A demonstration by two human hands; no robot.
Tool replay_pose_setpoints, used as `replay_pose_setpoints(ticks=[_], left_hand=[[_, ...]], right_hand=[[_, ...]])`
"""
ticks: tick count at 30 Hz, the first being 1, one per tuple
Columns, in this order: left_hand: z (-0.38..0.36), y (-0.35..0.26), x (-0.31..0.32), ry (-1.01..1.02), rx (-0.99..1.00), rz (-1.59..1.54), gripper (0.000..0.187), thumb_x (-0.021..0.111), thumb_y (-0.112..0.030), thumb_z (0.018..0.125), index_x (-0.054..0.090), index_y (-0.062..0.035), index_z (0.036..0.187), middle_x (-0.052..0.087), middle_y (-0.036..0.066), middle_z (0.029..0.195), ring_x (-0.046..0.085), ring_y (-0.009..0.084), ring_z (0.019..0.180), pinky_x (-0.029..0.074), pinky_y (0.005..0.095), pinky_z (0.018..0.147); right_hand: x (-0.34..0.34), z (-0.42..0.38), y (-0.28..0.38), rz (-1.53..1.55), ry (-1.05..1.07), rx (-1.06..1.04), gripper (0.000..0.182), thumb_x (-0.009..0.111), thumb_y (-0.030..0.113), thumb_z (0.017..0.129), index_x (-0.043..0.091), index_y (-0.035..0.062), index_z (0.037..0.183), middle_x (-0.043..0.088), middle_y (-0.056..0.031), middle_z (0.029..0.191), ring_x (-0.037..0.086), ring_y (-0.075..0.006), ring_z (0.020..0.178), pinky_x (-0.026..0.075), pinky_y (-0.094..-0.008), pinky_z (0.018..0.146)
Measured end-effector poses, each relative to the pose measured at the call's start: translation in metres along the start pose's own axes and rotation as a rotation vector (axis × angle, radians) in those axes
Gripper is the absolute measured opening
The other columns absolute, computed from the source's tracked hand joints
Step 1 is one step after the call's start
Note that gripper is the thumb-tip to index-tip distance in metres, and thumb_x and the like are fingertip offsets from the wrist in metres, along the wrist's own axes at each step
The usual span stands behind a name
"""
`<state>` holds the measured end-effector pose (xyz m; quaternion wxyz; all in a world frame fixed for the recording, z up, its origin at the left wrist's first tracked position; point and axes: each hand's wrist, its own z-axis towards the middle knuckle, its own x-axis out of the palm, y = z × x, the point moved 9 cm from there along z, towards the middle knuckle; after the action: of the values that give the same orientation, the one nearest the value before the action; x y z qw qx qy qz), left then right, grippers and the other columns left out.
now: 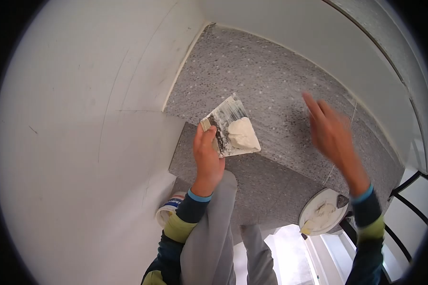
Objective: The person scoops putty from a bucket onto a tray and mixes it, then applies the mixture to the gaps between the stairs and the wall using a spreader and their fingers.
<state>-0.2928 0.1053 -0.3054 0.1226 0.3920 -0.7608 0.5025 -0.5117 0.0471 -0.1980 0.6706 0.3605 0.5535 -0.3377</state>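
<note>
My left hand [208, 159] is closed around the handle of a wide putty knife [233, 107] in the middle of the view. On its smeared blade sits a thick lump of off-white putty [243, 134]. Over the speckled grey floor to the right, my right hand [332, 130] is slightly blurred. Its index finger points away from me, and no tool shows in it. Below that hand lies a round white lid [324, 211] with putty smears, a small dark piece at its edge and a yellowish one at its lower left.
A white bucket [170, 209] with a blue label stands by the left wall [81, 95]. The speckled stone surface [252, 61] drops in a step in front of my legs [209, 228]. Black railing bars [409, 192] are at the right, beyond my right arm.
</note>
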Motion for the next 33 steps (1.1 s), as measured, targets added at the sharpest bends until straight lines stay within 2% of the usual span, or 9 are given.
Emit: replay_pose_setpoints(ticks=[1,5,7,9,16,23,25,29,33], left_hand=[[0.003,-0.001,-0.006,-0.006,-0.005,-0.003,0.025,0.040,-0.012,0.088,0.047,-0.0031,0.111,0.054,0.006,0.102,0.056,0.0149,0.092,0.048,0.0283,0.076],[-0.003,-0.004,0.001,0.032,0.012,0.027,0.032,0.040,-0.015,0.087,0.044,-0.0045,0.117,0.053,0.006,0.108,0.053,0.0187,0.102,0.044,0.0334,0.087],[-0.004,-0.008,-0.001,0.021,0.010,0.018,0.033,0.041,-0.015,0.087,0.044,-0.0045,0.118,0.053,0.006,0.108,0.053,0.0193,0.103,0.044,0.0336,0.088],[-0.004,-0.008,-0.004,0.004,-0.031,-0.039,0.028,0.039,-0.011,0.088,0.044,-0.0037,0.114,0.053,0.006,0.102,0.055,0.0166,0.096,0.046,0.0301,0.081],[0.001,-0.013,-0.010,-0.009,-0.030,-0.065,0.031,0.040,-0.013,0.088,0.043,-0.0038,0.117,0.052,0.007,0.107,0.054,0.0168,0.099,0.045,0.0315,0.084],[-0.001,-0.020,-0.006,0.018,-0.019,-0.060,0.033,0.042,-0.015,0.086,0.044,-0.0025,0.117,0.052,0.007,0.110,0.053,0.0185,0.102,0.044,0.0329,0.087],[-0.002,-0.019,-0.002,0.029,-0.029,-0.051,0.031,0.041,-0.014,0.087,0.043,-0.0029,0.116,0.052,0.007,0.108,0.053,0.0173,0.100,0.044,0.0314,0.085],[-0.005,-0.013,-0.002,0.021,-0.043,-0.051,0.031,0.041,-0.014,0.086,0.043,-0.0033,0.116,0.052,0.007,0.107,0.053,0.0173,0.100,0.045,0.0314,0.085],[-0.012,0.003,0.005,0.032,-0.054,-0.026,0.031,0.042,-0.015,0.086,0.044,-0.0039,0.115,0.052,0.006,0.106,0.054,0.0176,0.100,0.045,0.0316,0.085]], right_hand=[[0.016,0.032,0.003,-0.080,0.109,0.009,0.050,0.050,-0.001,0.077,0.044,0.0087,0.125,0.056,-0.0127,0.079,0.055,-0.0226,0.062,0.044,-0.0331,0.050],[0.033,0.126,0.017,-0.312,-0.087,-0.205,0.045,0.046,0.006,0.082,0.042,0.0073,0.127,0.059,-0.0099,0.071,0.059,-0.0231,0.058,0.047,-0.0336,0.048],[0.055,0.163,0.027,-0.400,0.089,-0.184,0.051,0.046,0.006,0.083,0.035,0.0108,0.133,0.059,-0.0088,0.068,0.059,-0.0218,0.058,0.046,-0.0330,0.050],[0.068,0.192,0.035,-0.417,0.067,-0.200,0.050,0.046,0.007,0.084,0.035,0.0105,0.133,0.059,-0.0083,0.067,0.060,-0.0214,0.058,0.047,-0.0328,0.051],[0.079,0.240,0.043,-0.600,0.147,-0.149,0.046,0.046,0.010,0.086,0.036,0.0085,0.132,0.063,-0.0085,0.073,0.063,-0.0199,0.063,0.049,-0.0316,0.053],[0.076,0.213,0.016,-0.627,0.136,-0.240,0.047,0.047,0.010,0.086,0.036,0.0061,0.131,0.063,-0.0068,0.070,0.062,-0.0202,0.063,0.047,-0.0308,0.051],[0.079,0.189,-0.007,-0.687,0.330,-0.093,0.049,0.048,0.009,0.085,0.035,0.0064,0.132,0.061,-0.0076,0.068,0.060,-0.0200,0.059,0.045,-0.0311,0.050],[0.066,0.134,-0.047,-0.650,0.292,-0.053,0.047,0.047,0.011,0.085,0.039,0.0107,0.132,0.063,-0.0070,0.073,0.062,-0.0211,0.063,0.048,-0.0322,0.052],[0.047,0.056,-0.095,-0.826,0.456,-0.007,0.054,0.046,0.011,0.086,0.028,0.0124,0.137,0.063,-0.0064,0.073,0.062,-0.0184,0.063,0.047,-0.0307,0.052]])
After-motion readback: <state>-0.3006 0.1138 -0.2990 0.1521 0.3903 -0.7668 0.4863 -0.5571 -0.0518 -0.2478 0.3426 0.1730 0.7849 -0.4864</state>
